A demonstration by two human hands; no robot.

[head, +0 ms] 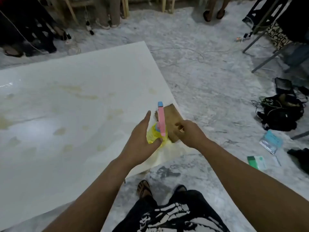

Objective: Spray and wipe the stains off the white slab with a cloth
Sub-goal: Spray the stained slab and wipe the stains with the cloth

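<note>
A large white slab (70, 101) lies on the floor, marked with several pale yellow-brown stains. Near its right edge stands a yellow spray bottle (154, 133) with a pink and blue trigger head. My left hand (142, 141) wraps around the bottle's body, thumb underneath and fingers stretched along its far side. A brown cloth (170, 118) lies folded at the slab's edge just right of the bottle. My right hand (189, 133) rests on the cloth's near end, fingers curled onto it.
Grey marbled floor surrounds the slab. A tangle of black cables and bags (280, 113) lies to the right, with packets (270, 141) near it. Chair legs (260, 47) stand at the far right. Other people's feet (214, 14) are at the back. My own feet (145, 190) are just below the slab's corner.
</note>
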